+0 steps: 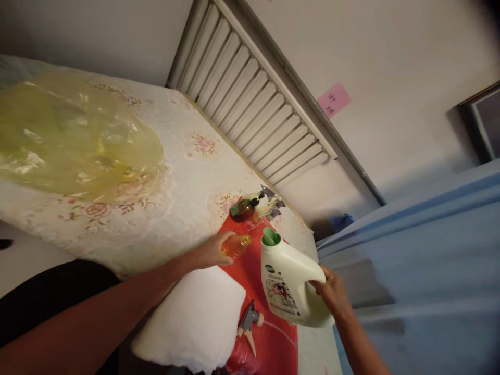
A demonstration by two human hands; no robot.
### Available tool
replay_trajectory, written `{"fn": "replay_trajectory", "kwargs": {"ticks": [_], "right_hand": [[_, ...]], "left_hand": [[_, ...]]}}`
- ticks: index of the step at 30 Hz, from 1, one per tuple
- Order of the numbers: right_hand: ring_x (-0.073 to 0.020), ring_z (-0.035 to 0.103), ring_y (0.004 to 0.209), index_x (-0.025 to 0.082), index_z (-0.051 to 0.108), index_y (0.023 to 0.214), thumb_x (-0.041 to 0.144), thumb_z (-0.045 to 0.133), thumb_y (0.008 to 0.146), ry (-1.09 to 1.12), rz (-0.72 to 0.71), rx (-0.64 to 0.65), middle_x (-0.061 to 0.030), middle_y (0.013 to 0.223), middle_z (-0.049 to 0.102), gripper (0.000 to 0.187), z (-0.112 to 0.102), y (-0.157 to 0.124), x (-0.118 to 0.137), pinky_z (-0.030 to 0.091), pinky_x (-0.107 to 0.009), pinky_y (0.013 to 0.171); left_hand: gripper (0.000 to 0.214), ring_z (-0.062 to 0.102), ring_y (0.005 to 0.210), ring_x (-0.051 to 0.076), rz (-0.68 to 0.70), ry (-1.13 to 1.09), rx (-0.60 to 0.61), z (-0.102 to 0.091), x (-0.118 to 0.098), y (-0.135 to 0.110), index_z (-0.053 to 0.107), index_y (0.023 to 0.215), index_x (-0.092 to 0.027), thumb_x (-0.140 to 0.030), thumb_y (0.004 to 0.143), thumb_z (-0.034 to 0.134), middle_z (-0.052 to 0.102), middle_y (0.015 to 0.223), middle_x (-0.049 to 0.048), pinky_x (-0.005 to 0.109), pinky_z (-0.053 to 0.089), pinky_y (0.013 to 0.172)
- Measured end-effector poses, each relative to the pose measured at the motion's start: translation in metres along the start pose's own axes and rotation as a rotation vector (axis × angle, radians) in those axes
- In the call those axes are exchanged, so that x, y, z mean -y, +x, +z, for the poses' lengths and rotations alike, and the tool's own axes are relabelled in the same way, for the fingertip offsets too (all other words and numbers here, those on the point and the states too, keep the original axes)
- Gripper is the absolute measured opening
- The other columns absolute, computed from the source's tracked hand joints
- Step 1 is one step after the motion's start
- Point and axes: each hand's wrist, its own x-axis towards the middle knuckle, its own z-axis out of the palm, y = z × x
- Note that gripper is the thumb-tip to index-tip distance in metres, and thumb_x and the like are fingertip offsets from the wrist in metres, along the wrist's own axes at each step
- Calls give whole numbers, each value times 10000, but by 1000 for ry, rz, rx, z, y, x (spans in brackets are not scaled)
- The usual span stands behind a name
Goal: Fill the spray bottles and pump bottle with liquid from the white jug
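My left hand (213, 250) is wrapped round a small amber bottle (236, 246) with its top off, over a red sheet (255, 284) on the mattress. My right hand (333, 294) grips the handle of a white jug (289, 284) with an open green spout, tilted toward the amber bottle. A loose grey spray-trigger head (248, 323) with its tube lies on the red sheet below the jug. Beyond the hands, a dark green spray bottle (244, 207) lies on its side.
A floral mattress (175, 172) carries a crumpled yellow plastic bag (74, 138) at the left. A white pillow (193, 317) sits near my left forearm. Slatted bed rail (253, 104), a wall with a pink note (334, 99), and blue fabric (422, 250) at right.
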Motion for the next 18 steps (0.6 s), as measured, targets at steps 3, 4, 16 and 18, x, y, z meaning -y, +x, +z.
{"fn": "replay_trajectory", "kwargs": {"ticks": [3, 4, 16, 18], "right_hand": [[-118, 430, 493, 183, 603, 629, 322, 614, 626, -50, -2, 32, 49, 521, 513, 139, -2, -1, -3, 349, -235, 491], [-118, 428, 499, 183, 606, 639, 320, 609, 629, -73, 3, 44, 48, 529, 515, 138, -2, -1, -4, 350, -234, 497], [-128, 463, 564, 193, 526, 633, 354, 579, 695, -176, -1, 150, 43, 574, 509, 180, -4, -6, -10, 343, -226, 520], [-139, 494, 585, 191, 535, 641, 336, 571, 689, -201, 4, 155, 34, 595, 539, 157, -4, -6, -9, 357, -228, 532]], "left_hand": [[663, 618, 1078, 313, -10, 37, 26, 0, -2, -1, 562, 1226, -249, -246, 586, 737, 644, 1190, 61, 394, 498, 901], [674, 605, 1103, 313, -15, 48, 35, -1, -4, -1, 550, 1236, -250, -242, 588, 736, 634, 1214, 61, 388, 491, 917], [678, 596, 1110, 283, -6, 124, 73, -1, -7, -2, 513, 1255, -245, -256, 610, 722, 623, 1226, 47, 355, 476, 923], [688, 591, 1123, 291, -14, 127, 73, 0, -5, -2, 507, 1260, -250, -255, 608, 726, 618, 1235, 55, 363, 471, 930]]}}
